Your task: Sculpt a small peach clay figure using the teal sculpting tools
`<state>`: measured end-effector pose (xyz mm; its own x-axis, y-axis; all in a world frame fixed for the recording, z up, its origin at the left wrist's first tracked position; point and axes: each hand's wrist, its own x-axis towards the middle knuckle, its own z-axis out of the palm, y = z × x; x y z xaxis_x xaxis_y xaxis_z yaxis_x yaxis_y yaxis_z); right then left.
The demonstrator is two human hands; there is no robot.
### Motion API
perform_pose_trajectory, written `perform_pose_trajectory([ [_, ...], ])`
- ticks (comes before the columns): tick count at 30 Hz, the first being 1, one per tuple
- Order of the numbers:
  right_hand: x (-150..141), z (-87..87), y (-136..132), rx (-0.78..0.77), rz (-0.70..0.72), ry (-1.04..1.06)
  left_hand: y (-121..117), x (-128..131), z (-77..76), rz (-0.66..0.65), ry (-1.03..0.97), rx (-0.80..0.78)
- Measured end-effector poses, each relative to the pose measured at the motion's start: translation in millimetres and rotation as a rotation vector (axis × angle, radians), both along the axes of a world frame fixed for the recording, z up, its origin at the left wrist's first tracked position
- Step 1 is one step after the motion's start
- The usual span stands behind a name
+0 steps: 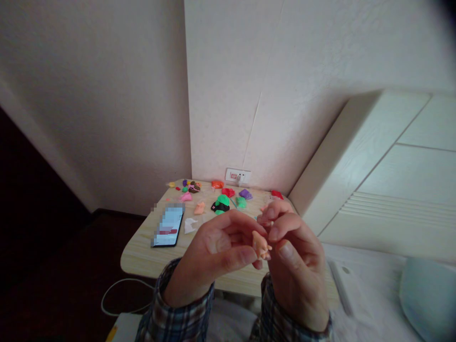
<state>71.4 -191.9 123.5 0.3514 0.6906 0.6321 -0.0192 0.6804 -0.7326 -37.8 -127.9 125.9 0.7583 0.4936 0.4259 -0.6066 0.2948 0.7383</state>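
My left hand (pixel 224 247) pinches a small lump of peach modelling clay (pixel 261 244) between thumb and fingers. Little uneven bits stick out from the clay's right side. My right hand (pixel 297 256) is close beside it, fingers bent and thumb apart from the index finger, with nothing visible between them. Its fingertips are almost at the clay; whether they touch it I cannot tell. Behind the hands, a green and black clay piece (pixel 221 204) sits on the wooden table (pixel 142 259). A flat piece of peach clay (pixel 199 208) lies to its left.
A phone (pixel 170 225) with a lit screen lies at the table's left. Toward the back are orange (pixel 217 184), red (pixel 228 192), purple (pixel 245 194) and green packets (pixel 241 203). A plug sits in the wall socket (pixel 233 175). A white cable (pixel 107 292) loops at lower left.
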Motion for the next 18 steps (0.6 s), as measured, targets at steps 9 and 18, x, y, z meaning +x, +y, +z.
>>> perform_pose_trajectory([
  [9,-5.4,-0.3,-3.2,0.051,-0.192,-0.111,-4.0,0.5,4.0,0.024,0.055,-0.033],
  [18,-3.1,2.3,-2.4,0.177,-0.397,-0.242,-3.4,0.6,5.2,-0.108,-0.018,-0.037],
])
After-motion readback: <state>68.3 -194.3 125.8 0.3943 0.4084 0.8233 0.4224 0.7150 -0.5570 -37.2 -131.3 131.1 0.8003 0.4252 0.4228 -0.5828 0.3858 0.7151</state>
